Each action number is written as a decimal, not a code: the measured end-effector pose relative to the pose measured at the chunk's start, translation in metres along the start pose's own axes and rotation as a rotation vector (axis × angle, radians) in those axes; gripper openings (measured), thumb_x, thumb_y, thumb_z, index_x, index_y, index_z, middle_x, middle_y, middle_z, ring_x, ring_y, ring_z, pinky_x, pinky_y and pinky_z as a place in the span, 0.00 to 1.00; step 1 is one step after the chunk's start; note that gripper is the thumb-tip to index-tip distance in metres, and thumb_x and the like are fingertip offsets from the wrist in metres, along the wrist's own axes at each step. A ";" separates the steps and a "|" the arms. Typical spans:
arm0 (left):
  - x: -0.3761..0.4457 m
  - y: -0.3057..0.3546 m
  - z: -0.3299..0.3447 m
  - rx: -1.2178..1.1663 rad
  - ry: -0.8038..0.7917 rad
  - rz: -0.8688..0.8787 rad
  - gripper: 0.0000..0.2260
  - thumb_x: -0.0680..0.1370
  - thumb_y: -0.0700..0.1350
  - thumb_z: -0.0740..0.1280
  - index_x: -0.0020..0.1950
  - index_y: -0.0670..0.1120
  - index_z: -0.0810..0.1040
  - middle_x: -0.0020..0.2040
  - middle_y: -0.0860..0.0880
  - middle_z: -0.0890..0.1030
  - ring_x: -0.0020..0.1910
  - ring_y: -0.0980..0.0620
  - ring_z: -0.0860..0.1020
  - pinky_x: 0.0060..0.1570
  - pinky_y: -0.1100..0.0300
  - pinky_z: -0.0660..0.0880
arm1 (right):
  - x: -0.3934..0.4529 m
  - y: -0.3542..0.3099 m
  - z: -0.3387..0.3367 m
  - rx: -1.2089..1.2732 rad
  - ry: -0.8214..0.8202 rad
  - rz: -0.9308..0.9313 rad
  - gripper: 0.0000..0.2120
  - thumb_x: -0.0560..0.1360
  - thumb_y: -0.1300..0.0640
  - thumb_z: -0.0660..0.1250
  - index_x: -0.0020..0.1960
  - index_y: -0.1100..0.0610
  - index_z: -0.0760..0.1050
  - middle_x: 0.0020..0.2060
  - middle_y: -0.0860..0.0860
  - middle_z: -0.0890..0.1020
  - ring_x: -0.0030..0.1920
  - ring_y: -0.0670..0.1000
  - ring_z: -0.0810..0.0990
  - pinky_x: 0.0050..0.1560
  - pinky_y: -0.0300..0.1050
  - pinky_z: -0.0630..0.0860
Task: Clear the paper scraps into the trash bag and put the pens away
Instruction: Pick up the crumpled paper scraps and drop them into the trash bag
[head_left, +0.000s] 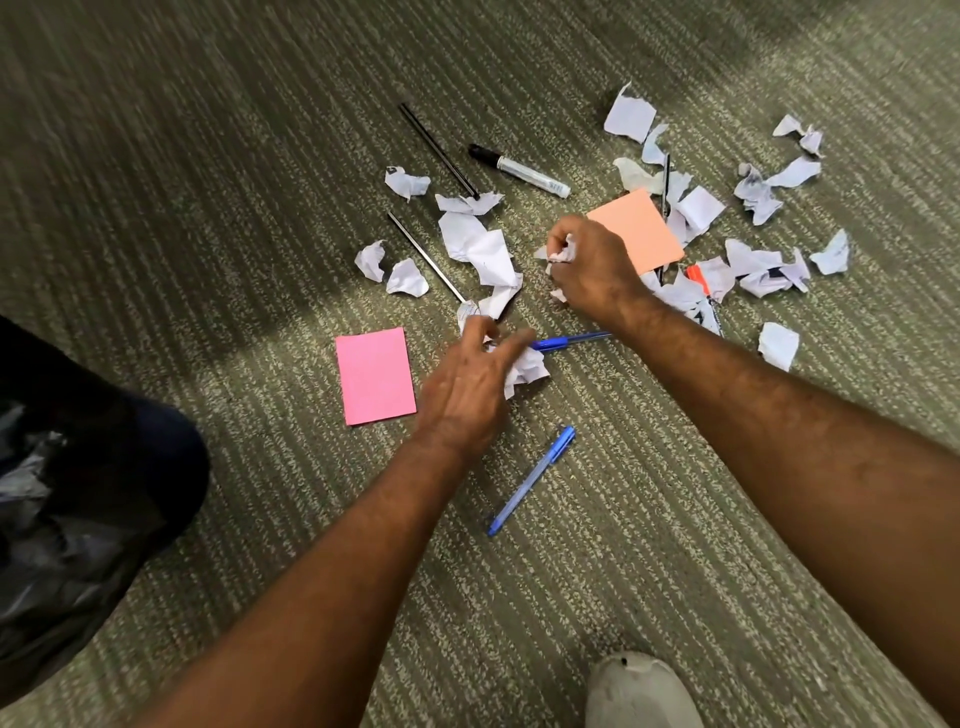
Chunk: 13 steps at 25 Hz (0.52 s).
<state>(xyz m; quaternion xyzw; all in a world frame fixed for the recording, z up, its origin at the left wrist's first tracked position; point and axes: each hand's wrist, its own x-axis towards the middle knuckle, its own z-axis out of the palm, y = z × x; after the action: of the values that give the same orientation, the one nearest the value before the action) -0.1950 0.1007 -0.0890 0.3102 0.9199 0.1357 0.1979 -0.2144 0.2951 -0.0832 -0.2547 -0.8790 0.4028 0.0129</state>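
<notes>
Blue pen (531, 480) lengthwise, cap seemingly far-right.

Even, soft indoor light; edges blur and bend outward, with a dim shadowed left side.

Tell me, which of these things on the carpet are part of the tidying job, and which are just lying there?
Part of the job: white paper scraps, some already gripped in the left hand and right hand; blue pens; thin black pens; marker; black trash bag.

Just lying about: pink sticky pad; orange sticky pad.
</notes>
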 end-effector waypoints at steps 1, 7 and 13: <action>-0.001 0.000 0.002 0.079 -0.029 0.069 0.44 0.73 0.29 0.70 0.77 0.64 0.58 0.76 0.46 0.59 0.52 0.52 0.72 0.33 0.64 0.74 | 0.001 -0.003 -0.001 0.011 -0.010 -0.009 0.17 0.74 0.74 0.63 0.49 0.52 0.77 0.74 0.56 0.72 0.72 0.56 0.72 0.58 0.47 0.80; -0.006 -0.007 0.004 0.160 -0.066 0.253 0.36 0.77 0.34 0.69 0.78 0.59 0.61 0.80 0.48 0.52 0.65 0.47 0.71 0.49 0.56 0.80 | -0.005 -0.013 0.006 -0.139 -0.389 -0.096 0.38 0.74 0.79 0.57 0.72 0.44 0.74 0.70 0.56 0.67 0.74 0.55 0.66 0.75 0.50 0.69; -0.010 -0.013 0.007 0.127 -0.032 0.294 0.28 0.76 0.42 0.74 0.73 0.54 0.68 0.72 0.47 0.67 0.63 0.49 0.71 0.54 0.61 0.76 | -0.009 -0.008 0.010 -0.216 -0.368 -0.153 0.12 0.78 0.65 0.71 0.55 0.49 0.82 0.64 0.54 0.70 0.69 0.55 0.70 0.70 0.51 0.74</action>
<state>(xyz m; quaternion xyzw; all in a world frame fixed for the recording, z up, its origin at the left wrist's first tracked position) -0.1918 0.0854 -0.0972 0.4555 0.8680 0.1000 0.1705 -0.2124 0.2788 -0.0825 -0.1094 -0.9214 0.3437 -0.1445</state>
